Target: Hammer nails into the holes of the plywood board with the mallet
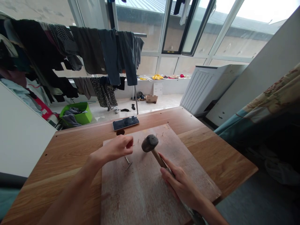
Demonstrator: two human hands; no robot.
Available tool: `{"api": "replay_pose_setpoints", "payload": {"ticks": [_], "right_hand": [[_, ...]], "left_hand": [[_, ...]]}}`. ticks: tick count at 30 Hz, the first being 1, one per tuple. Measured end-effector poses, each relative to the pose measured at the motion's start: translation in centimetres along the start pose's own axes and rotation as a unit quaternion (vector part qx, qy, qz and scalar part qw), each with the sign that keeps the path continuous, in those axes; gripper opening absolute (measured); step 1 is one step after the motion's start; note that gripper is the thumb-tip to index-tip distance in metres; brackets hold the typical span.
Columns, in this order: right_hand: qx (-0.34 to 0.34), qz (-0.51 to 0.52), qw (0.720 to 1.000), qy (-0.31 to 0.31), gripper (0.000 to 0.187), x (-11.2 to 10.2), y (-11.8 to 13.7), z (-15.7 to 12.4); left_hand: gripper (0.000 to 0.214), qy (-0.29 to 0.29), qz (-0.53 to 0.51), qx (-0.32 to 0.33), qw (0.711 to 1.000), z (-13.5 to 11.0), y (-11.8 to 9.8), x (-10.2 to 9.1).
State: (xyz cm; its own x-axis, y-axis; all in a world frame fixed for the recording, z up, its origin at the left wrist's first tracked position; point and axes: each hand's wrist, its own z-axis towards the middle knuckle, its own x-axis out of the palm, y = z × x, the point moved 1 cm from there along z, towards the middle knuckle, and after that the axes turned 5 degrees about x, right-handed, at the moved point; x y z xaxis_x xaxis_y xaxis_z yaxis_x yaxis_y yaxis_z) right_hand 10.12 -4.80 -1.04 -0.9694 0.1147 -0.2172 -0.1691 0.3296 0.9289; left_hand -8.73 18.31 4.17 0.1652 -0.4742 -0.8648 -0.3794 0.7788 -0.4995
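My right hand [179, 179] grips the wooden handle of a rubber mallet [150, 143], whose black head hangs over the board. My left hand [120, 146] is closed in a pinch above the board's far left part; a thin nail [133, 145] shows at its fingertips. Beneath both hands is a worn wooden board [140, 193]. Several small nails [162, 134] stand upright in a row near its far edge, some partly hidden by the mallet head. Loose nails [128, 165] lie on the board just below my left hand.
The board rests on a wooden table [201, 140]. A phone [126, 123] lies beyond the board, near a round dark hole [120, 132] in the tabletop. Past the table are a clothes rack with hanging trousers [127, 56], a green basket [81, 114] and a white cabinet-like appliance [206, 87].
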Motion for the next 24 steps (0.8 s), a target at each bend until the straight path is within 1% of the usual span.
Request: {"api": "replay_pose_setpoints", "payload": {"ticks": [1, 3, 7, 12, 18, 24], "right_hand": [[0.0, 0.0, 1.0, -0.001, 0.067, 0.0, 0.0, 0.0], [0.001, -0.005, 1.0, -0.002, 0.066, 0.0, 0.1, 0.0], [0.002, -0.007, 1.0, -0.002, 0.066, 0.0, 0.1, 0.0], [0.003, -0.001, 1.0, -0.005, 0.069, 0.2, 0.1, 0.0], [0.001, -0.001, 1.0, -0.004, 0.069, 0.0, 0.1, 0.0], [0.005, 0.005, 1.0, -0.007, 0.069, 0.0, 0.1, -0.1]], "left_hand": [[0.004, -0.019, -0.005, -0.006, 1.0, 0.0, 0.5, -0.2], [0.008, -0.047, -0.011, 0.005, 0.999, 0.1, 1.5, -0.2], [0.012, -0.066, -0.016, 0.043, 0.997, 0.4, 2.6, 0.3], [0.011, -0.073, -0.026, 0.056, 0.995, 0.6, 2.6, 0.7], [0.012, -0.089, -0.01, 0.071, 0.993, 0.9, 2.1, 1.0], [0.014, -0.09, -0.086, 0.048, 0.991, 0.9, 2.5, 1.6]]}}
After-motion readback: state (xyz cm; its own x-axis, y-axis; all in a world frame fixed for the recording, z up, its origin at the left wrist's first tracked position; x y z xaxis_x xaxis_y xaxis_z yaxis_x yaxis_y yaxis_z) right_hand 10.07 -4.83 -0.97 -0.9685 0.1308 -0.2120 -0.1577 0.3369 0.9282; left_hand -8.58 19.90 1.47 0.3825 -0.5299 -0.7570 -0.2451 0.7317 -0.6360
